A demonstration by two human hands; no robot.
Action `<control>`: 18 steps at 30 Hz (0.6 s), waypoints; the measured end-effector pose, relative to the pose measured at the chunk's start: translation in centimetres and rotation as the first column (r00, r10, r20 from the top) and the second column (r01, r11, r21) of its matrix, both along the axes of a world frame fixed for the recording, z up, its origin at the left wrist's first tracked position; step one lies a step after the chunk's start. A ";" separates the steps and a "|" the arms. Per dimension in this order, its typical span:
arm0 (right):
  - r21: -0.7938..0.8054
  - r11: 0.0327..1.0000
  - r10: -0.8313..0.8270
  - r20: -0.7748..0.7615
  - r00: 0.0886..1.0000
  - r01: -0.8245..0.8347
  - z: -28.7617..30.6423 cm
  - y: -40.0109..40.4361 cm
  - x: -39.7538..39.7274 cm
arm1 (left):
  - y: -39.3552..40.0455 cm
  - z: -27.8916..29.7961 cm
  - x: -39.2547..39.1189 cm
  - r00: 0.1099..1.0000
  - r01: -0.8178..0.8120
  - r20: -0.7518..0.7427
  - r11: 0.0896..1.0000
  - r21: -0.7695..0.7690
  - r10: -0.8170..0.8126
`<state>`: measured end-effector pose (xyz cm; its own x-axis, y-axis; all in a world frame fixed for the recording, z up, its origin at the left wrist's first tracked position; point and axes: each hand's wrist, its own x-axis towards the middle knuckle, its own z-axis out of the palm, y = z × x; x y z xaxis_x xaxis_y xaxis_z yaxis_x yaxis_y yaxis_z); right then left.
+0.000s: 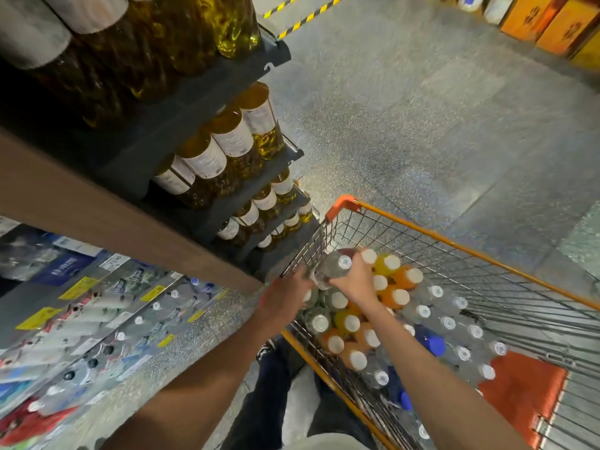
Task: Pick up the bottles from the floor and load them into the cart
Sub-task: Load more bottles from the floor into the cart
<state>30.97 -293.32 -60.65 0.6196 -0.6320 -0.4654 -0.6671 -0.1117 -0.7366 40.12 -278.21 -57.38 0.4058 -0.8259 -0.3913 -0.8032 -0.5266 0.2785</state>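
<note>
An orange-rimmed wire cart (422, 228) stands at the right, filled with several upright bottles (394, 297), some orange and yellow, some clear, all with white caps. Both my hands reach over the cart's near left corner. My right hand (352, 279) grips a clear bottle (334, 266) with a white cap, held tilted above the packed bottles. My left hand (287, 292) is at the lower end of the same bottle, by the cart's wire wall; motion blur hides its fingers.
A dark shelf unit (207, 177) with rows of yellow oil bottles rises at the left, close to the cart's front corner. Lower shelves of water bottles (107, 319) run along the left. Grey speckled floor (422, 108) stretches ahead; orange boxes (552, 24) stand far right.
</note>
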 end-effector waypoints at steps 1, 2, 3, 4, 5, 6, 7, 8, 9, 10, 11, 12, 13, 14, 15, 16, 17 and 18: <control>0.003 1.000 0.022 -0.008 1.000 -0.022 -0.9 0.1 0.3 | -0.1 -0.6 0.0 1.000 0.016 0.019 0.999 0.028 -0.016; 0.005 0.999 0.032 -0.009 0.999 -0.032 -1.9 0.3 0.6 | -0.2 -0.9 -0.1 1.000 0.023 0.020 0.998 0.054 -0.024; 0.009 0.999 0.031 -0.030 0.999 -0.031 -3.4 0.4 0.9 | -0.3 -1.4 -0.2 1.000 0.018 0.013 0.997 0.073 -0.019; 0.010 1.000 0.021 -0.056 0.998 -0.021 -4.6 0.4 1.0 | -0.2 -1.8 -0.2 1.000 0.005 0.009 0.995 0.096 -0.006; 0.006 1.000 0.021 -0.080 0.997 -0.020 -5.7 0.4 1.1 | -0.3 -2.2 -0.2 1.000 0.005 0.010 0.993 0.118 -0.007; -0.005 0.999 0.033 -0.108 0.994 -0.033 -6.7 0.4 1.3 | -0.3 -2.6 -0.1 1.000 0.012 0.004 0.990 0.141 -0.012; 0.000 0.998 0.061 -0.138 0.988 -0.062 -6.7 0.4 1.6 | -0.3 -3.0 0.0 1.000 0.018 0.002 0.989 0.149 -0.019; 0.028 0.994 0.106 -0.177 0.979 -0.103 -6.7 0.4 1.8 | -0.3 -3.4 0.1 1.000 0.011 -0.007 0.988 0.152 -0.010; 0.051 0.986 0.164 -0.210 0.964 -0.157 -6.7 0.4 2.1 | -0.5 -3.7 0.2 1.000 -0.005 -0.028 0.988 0.152 0.009; 0.057 0.975 0.221 -0.247 0.944 -0.213 -7.1 0.5 2.4 | -0.6 -3.9 0.4 0.998 -0.027 -0.046 0.987 0.159 0.035; 0.050 0.960 0.279 -0.290 0.916 -0.276 -7.2 0.7 2.7 | -0.8 -4.4 0.6 0.998 -0.030 -0.044 0.985 0.167 0.038; 0.028 0.938 0.333 -0.339 0.880 -0.345 -7.4 1.0 3.1 | -0.9 -4.8 0.7 0.998 -0.030 -0.041 0.983 0.182 0.038; 0.007 0.915 0.374 -0.386 0.843 -0.403 -7.8 1.2 3.3 | -1.0 -5.2 0.9 0.998 -0.043 -0.042 0.980 0.196 0.052; -0.014 0.893 0.403 -0.417 0.815 -0.449 -8.1 1.4 3.5 | -1.3 -5.4 1.0 0.996 -0.061 -0.049 0.976 0.208 0.073; -0.015 0.878 0.426 -0.432 0.794 -0.479 -8.2 1.6 3.6 | -1.3 -5.4 1.1 0.999 -0.027 -0.026 0.979 0.204 0.033; -0.019 0.870 0.438 -0.431 0.789 -0.493 -8.4 1.7 3.8 | -1.4 -5.5 1.2 1.000 -0.025 -0.013 0.977 0.214 0.028; -0.030 0.873 0.430 -0.422 0.798 -0.487 -8.3 1.6 3.8 | -1.6 -5.9 1.1 0.998 -0.034 -0.035 0.976 0.216 0.043; -0.035 0.882 0.416 -0.411 0.812 -0.469 -8.3 1.5 3.9 | -1.8 -6.4 1.1 0.999 -0.021 -0.030 0.977 0.214 0.028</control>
